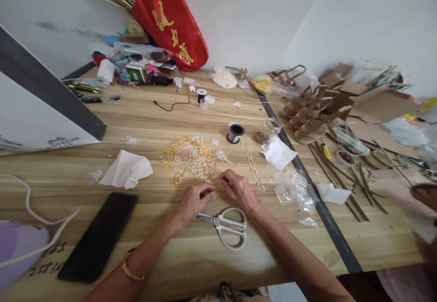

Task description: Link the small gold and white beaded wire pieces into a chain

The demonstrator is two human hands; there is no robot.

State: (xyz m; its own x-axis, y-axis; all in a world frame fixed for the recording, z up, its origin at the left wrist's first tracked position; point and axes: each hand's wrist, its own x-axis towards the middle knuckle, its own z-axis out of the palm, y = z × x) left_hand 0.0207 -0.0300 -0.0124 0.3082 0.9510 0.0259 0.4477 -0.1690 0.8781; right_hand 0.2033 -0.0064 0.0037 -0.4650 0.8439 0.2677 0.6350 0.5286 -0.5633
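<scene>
In the middle of the tabletop point(191, 115), a loose pile of small gold and silver pieces point(201, 158) lies just beyond both hands. The left hand point(198, 198) curls with its thumb and fingers drawn close together, and the right hand point(237, 187) bends its fingertips inward near the pile's lower edge; whether either grip has hold of a tiny piece, I cannot tell. Just below them, between the forearms, lie scissors point(232, 242) with pale handles, the blades pointing toward the left hand. A beaded chain point(252, 167) stretches out to the right of the pile, with a spool of wire point(235, 134) standing beyond it. Farther out, a crumpled white cloth point(127, 170) and a black phone point(99, 237) lie on the left; clear plastic bags point(295, 190) and small woven baskets point(307, 115) sit on the right. A red bag point(170, 24) leans against the wall at the back.
</scene>
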